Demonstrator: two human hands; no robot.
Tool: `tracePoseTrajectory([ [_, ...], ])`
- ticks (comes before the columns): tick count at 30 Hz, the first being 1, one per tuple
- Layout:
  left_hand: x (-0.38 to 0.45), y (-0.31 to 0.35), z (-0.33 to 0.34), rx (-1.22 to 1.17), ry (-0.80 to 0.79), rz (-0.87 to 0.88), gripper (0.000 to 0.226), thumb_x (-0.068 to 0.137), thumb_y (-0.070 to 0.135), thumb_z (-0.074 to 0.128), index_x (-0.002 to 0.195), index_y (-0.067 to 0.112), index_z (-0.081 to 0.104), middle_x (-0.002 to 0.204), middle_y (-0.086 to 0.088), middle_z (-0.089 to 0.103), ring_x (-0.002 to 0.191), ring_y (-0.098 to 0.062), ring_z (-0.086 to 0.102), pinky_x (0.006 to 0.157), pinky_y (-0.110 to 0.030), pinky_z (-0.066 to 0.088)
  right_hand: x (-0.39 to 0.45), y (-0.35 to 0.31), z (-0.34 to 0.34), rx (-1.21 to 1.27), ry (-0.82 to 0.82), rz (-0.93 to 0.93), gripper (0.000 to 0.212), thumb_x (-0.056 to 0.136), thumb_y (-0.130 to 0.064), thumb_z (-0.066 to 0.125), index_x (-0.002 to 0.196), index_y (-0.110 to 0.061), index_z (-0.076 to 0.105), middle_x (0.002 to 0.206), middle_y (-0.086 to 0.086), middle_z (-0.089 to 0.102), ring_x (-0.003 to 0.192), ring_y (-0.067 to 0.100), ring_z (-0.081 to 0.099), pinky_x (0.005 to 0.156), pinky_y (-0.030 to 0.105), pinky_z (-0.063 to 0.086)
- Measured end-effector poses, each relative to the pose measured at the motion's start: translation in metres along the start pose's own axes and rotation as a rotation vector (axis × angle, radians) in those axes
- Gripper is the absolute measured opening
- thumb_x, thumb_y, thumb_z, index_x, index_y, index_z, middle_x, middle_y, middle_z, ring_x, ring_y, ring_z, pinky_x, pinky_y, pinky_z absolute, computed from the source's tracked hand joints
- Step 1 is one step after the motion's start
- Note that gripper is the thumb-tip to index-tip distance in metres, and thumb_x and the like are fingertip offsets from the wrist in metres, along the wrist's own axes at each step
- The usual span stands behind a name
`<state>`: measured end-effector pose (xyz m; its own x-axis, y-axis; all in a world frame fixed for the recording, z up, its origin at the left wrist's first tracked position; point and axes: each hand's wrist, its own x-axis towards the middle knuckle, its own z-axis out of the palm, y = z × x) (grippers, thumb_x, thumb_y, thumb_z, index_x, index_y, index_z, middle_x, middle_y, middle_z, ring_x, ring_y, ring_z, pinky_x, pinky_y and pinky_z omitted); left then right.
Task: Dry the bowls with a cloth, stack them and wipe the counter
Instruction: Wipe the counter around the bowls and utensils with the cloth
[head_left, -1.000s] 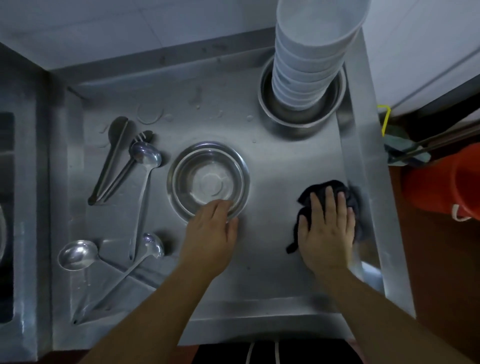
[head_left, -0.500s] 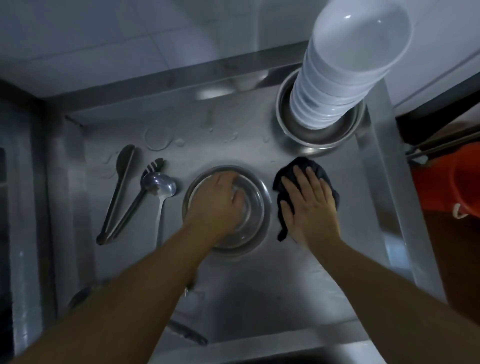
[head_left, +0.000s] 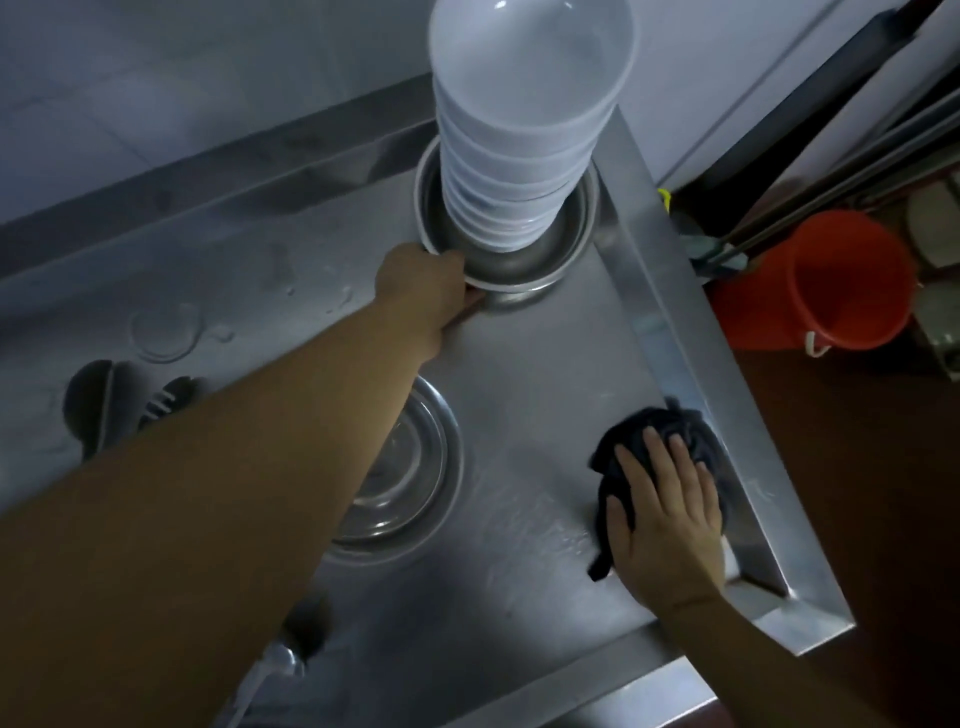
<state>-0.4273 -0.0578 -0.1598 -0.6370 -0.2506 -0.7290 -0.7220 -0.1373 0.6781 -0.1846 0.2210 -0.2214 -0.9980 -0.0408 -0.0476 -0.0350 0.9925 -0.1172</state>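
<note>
A tall stack of white bowls (head_left: 524, 130) stands inside a steel bowl (head_left: 566, 239) at the back right of the steel counter (head_left: 540, 364). My left hand (head_left: 423, 291) reaches far forward and grips that steel bowl's near-left rim. A second steel bowl (head_left: 415, 467) sits mid-counter, half hidden under my left forearm. My right hand (head_left: 665, 514) presses flat on a dark cloth (head_left: 670, 431) against the counter by the right raised edge. Wet streaks lie left of the cloth.
Dark utensils (head_left: 119, 410) lie at the left and a ladle (head_left: 275, 665) lies near the front. The counter has a raised right rim (head_left: 691, 353). Beyond it an orange bucket (head_left: 826, 280) and long handles stand on the floor.
My left hand left the middle steel bowl and reached to the rim of the back steel bowl. My right hand slid the cloth back toward the right edge.
</note>
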Motion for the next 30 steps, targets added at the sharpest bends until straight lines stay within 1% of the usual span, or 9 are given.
tracePoseTrajectory([
  [2,0.002,0.001,-0.008,-0.039,0.035,-0.006,0.027,0.062,0.015,0.068,0.084,0.0,0.065,0.097,-0.027,0.071,0.096,-0.045,0.073,0.086,-0.061,0.063,-0.001,0.0,0.002,0.003,0.003,-0.009,0.055,0.1,-0.04,0.048,0.149,-0.019,0.056,0.168,0.01,0.039,0.157,0.034,0.031,0.132,0.047,0.01],
  [6,0.004,0.002,-0.033,0.054,0.079,-0.007,0.018,0.068,0.015,0.07,0.08,0.004,0.061,0.094,-0.024,0.07,0.097,-0.044,0.074,0.087,-0.059,0.063,-0.002,0.001,0.002,0.009,-0.017,-0.001,0.056,0.1,-0.042,0.046,0.151,-0.02,0.054,0.169,0.009,0.037,0.158,0.034,0.029,0.132,0.047,0.008],
  [11,0.013,-0.017,-0.075,0.097,0.183,0.023,0.007,0.093,0.01,0.069,0.096,0.009,0.063,0.096,-0.009,0.071,0.076,-0.017,0.076,0.063,-0.027,0.063,-0.001,0.003,0.002,0.005,-0.034,-0.02,0.058,0.099,-0.043,0.045,0.151,-0.019,0.053,0.169,0.01,0.036,0.157,0.036,0.028,0.133,0.046,0.004],
  [13,0.014,-0.024,-0.099,0.127,0.256,0.014,0.012,0.095,0.013,0.069,0.103,0.005,0.066,0.098,-0.012,0.073,0.081,-0.024,0.077,0.067,-0.035,0.066,-0.001,0.003,0.002,0.002,-0.047,-0.022,0.058,0.098,-0.043,0.045,0.15,-0.018,0.054,0.168,0.012,0.037,0.156,0.038,0.03,0.133,0.046,0.004],
  [15,0.013,-0.028,-0.122,0.205,0.324,0.018,0.01,0.093,0.02,0.071,0.089,0.012,0.067,0.103,-0.02,0.074,0.092,-0.038,0.076,0.084,-0.05,0.065,0.0,0.003,0.001,-0.009,-0.063,-0.022,0.059,0.098,-0.044,0.044,0.15,-0.019,0.053,0.167,0.012,0.037,0.155,0.039,0.03,0.133,0.046,0.002],
  [17,0.01,-0.03,-0.142,0.241,0.374,0.006,0.014,0.092,0.024,0.073,0.083,0.015,0.067,0.103,-0.023,0.075,0.097,-0.042,0.075,0.094,-0.055,0.061,0.001,0.004,0.0,-0.007,-0.068,-0.03,0.059,0.098,-0.044,0.044,0.151,-0.019,0.053,0.167,0.012,0.037,0.155,0.039,0.03,0.132,0.043,0.0],
  [24,0.002,-0.027,-0.165,0.134,0.433,-0.043,0.017,0.099,0.017,0.072,0.089,0.004,0.067,0.104,-0.026,0.075,0.092,-0.039,0.077,0.089,-0.055,0.063,0.014,0.001,0.0,-0.016,-0.078,-0.08,0.062,0.097,-0.045,0.045,0.151,-0.016,0.055,0.168,0.012,0.035,0.154,0.04,0.032,0.132,0.044,0.001],
  [28,0.0,-0.027,-0.164,0.048,0.437,-0.041,0.019,0.099,0.017,0.073,0.105,-0.001,0.07,0.109,-0.025,0.074,0.095,-0.039,0.076,0.09,-0.057,0.062,0.07,-0.022,-0.001,0.004,-0.047,-0.142,0.061,0.1,-0.043,0.047,0.155,-0.016,0.052,0.168,0.017,0.036,0.154,0.042,0.033,0.13,0.051,0.01],
  [30,0.0,-0.028,-0.164,0.041,0.44,-0.032,0.014,0.098,0.018,0.074,0.1,0.004,0.072,0.107,-0.023,0.075,0.095,-0.039,0.076,0.089,-0.058,0.062,0.111,-0.042,-0.002,0.021,-0.013,-0.163,0.06,0.101,-0.042,0.049,0.156,-0.017,0.05,0.168,0.018,0.037,0.153,0.042,0.033,0.129,0.053,0.014],
])
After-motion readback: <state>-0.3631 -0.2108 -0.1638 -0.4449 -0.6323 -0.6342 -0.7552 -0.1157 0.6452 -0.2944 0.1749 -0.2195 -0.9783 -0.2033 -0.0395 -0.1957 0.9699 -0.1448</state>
